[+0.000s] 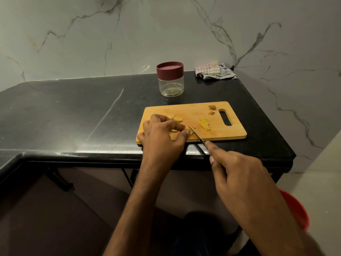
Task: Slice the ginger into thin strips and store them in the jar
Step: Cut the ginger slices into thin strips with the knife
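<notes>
I see a black polished stone bench (73, 111) running into a corner, backed by white marble walls (129, 34) with grey veins. A crumpled checked cloth (215, 71) lies at the back. Below, a red bucket (295, 209) stands on pale floor (317, 185).

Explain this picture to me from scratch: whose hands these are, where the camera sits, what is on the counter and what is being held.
There is no machine: a person wears one camera on the head, looking down at their own hands. The left hand steadies a ginger piece on the wooden cutting board. The right hand grips a knife, its blade on that piece. Cut strips and slices lie on the board. Behind it on the black counter stand a clear jar with its maroon lid on, and a folded cloth.
</notes>
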